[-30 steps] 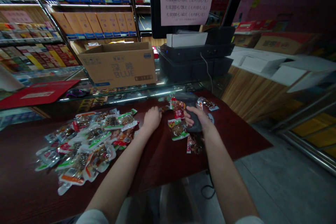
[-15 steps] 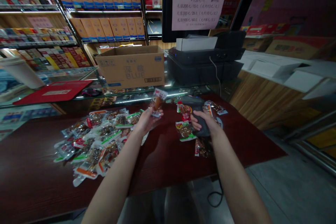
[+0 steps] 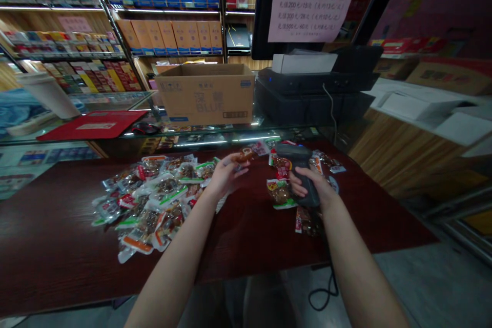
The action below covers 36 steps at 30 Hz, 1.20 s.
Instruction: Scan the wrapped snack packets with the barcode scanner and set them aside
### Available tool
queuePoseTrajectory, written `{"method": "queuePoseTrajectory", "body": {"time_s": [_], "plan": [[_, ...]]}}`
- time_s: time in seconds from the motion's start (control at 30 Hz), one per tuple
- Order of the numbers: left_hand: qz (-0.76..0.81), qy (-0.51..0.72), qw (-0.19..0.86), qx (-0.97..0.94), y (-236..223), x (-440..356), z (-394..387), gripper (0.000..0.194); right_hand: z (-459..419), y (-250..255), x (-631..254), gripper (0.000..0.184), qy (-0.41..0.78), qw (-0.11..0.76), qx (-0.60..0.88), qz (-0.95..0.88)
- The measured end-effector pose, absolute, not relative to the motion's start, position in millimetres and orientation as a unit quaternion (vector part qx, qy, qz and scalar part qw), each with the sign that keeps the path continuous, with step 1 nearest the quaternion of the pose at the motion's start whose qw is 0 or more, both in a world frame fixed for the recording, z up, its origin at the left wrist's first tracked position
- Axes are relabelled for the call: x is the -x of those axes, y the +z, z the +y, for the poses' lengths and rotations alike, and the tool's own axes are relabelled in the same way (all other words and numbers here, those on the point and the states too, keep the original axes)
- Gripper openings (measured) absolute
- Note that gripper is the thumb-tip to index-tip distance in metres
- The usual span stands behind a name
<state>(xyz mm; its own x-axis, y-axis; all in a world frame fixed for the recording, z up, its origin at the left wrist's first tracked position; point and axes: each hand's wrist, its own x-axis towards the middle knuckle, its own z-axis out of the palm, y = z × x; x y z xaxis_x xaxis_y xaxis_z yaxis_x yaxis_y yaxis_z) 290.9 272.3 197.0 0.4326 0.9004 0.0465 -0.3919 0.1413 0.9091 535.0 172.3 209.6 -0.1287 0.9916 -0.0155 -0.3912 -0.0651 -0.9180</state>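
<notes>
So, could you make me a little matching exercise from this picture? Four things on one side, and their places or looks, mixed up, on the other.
Things:
1. cardboard box
2. scanner
3. flat mat
4. single snack packet

Places or looks:
A. gripped in the right hand
B. red, with a pale label
C. held in the left hand
D. brown and open-topped

Right pairs: 1-D, 2-A, 3-B, 4-C.
</notes>
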Motion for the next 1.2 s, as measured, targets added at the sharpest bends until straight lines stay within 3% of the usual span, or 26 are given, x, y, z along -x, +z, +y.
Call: {"method": "queuePoseTrajectory", "body": {"time_s": [0.37,0.83,1.2], "plan": [[0.247,0.505,0.66,-0.5,206.7,-294.9,261.9,0.022,171.7,210.6,-532.4,0.026,0.641,0.542,0.365,-0.403],[0.223,0.535,0.752,-0.313,201.5,-289.1,274.8,0.033,165.9,205.7,-529.4,0.028,0.677,0.487,0.332,-0.442],[0.203,0.555,0.756,-0.281,199.8,-293.0,275.1,0.024,163.9,205.9,-520.7,0.028,0.681,0.447,0.33,-0.477]]}}
